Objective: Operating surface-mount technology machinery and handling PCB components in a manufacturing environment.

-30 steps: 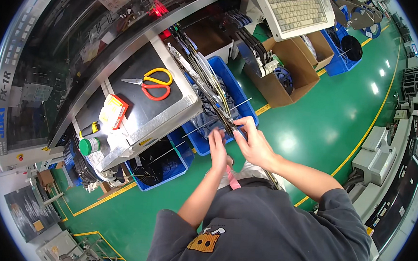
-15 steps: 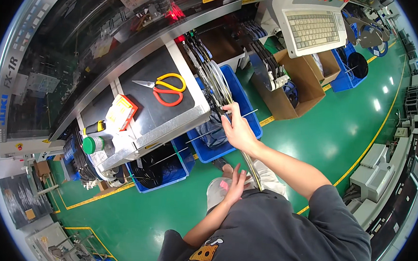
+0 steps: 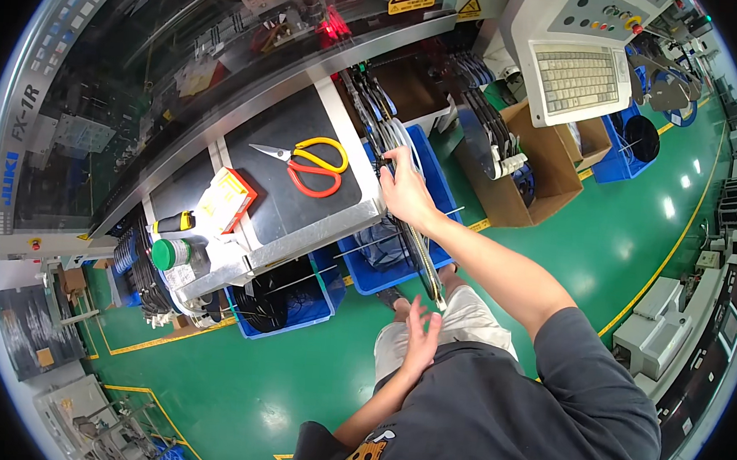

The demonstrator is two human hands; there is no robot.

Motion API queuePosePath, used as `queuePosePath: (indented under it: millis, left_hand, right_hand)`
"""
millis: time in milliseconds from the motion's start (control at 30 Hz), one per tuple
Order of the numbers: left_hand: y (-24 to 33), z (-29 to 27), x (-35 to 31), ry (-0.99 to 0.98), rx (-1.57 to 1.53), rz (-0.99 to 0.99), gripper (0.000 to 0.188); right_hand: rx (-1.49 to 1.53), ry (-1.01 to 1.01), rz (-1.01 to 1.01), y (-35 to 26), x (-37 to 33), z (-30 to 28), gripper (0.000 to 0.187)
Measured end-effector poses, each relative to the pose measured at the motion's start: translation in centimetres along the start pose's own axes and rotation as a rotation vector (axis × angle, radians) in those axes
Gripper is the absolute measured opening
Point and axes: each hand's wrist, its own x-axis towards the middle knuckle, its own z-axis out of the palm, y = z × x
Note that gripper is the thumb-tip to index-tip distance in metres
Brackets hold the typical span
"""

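My right hand point(image 3: 408, 197) is closed around a long, slim metal tape feeder point(image 3: 421, 263), which runs from the row of feeders point(image 3: 372, 104) at the machine back toward my lap. The fingertips are partly hidden behind the hand. My left hand point(image 3: 420, 341) is near the feeder's lower end, palm turned up and fingers apart, gripping nothing that I can see. Whether it touches the feeder, I cannot tell. A blue bin point(image 3: 443, 180) with dark bags and a thin rod across it sits below the feeder.
Left of the feeders, a machine shelf point(image 3: 281, 216) holds scissors point(image 3: 315, 166), a red and white box point(image 3: 228, 200), a yellow-black cutter point(image 3: 175, 222) and a green-lidded jar point(image 3: 169, 254). A keyboard console point(image 3: 576, 78) overhangs a cardboard box point(image 3: 548, 186) on the right.
My right hand and the feeder have moved forward, toward the machine. The feeder's lower end has drawn away from my body, and my left hand's fingers have curled up a little.
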Motion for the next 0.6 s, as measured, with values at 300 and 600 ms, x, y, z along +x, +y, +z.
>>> queuePosePath:
  millis: [300, 600]
  left_hand:
    - [5.6, 2.3, 2.5, 0.058, -0.579, -0.033, 0.070]
    - [5.9, 2.9, 5.5, 0.191, -0.572, -0.212, 0.067]
  right_hand:
    - [-0.064, -0.006, 0.015, -0.6, 3.4, 0.9, 0.033]
    - [-0.064, 0.025, -0.022, -0.4, 6.1, 1.7, 0.033]
